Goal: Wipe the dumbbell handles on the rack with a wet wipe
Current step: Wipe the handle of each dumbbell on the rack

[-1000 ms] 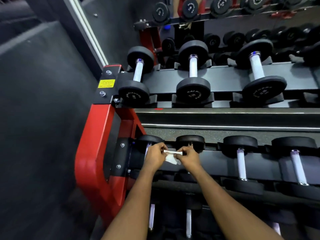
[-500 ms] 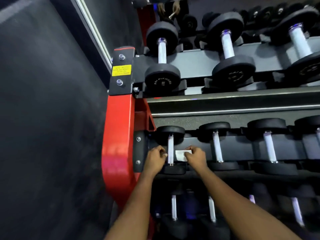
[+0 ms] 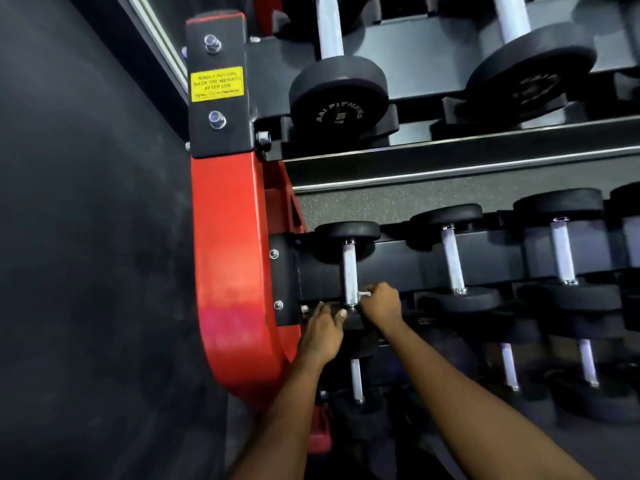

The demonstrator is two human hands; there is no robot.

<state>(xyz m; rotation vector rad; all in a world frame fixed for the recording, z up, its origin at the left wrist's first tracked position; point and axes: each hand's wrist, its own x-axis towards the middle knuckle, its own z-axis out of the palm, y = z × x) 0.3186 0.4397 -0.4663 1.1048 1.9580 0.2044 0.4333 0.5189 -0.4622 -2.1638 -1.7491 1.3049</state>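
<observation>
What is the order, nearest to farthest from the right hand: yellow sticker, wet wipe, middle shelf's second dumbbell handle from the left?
Head view:
1. wet wipe, pinched in the right hand.
2. second dumbbell handle, to its right.
3. yellow sticker, upper left on the rack.

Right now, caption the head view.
Right hand holds wet wipe against a dumbbell handle; left hand rests on its near weight.

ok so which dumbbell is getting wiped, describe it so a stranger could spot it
Start at the red rack upright on the left and find the middle shelf, below the yellow sticker. The dumbbell is the first one beside that upright. Unlike its neighbours, its handle has the right hand holding a white wipe to it.
</observation>
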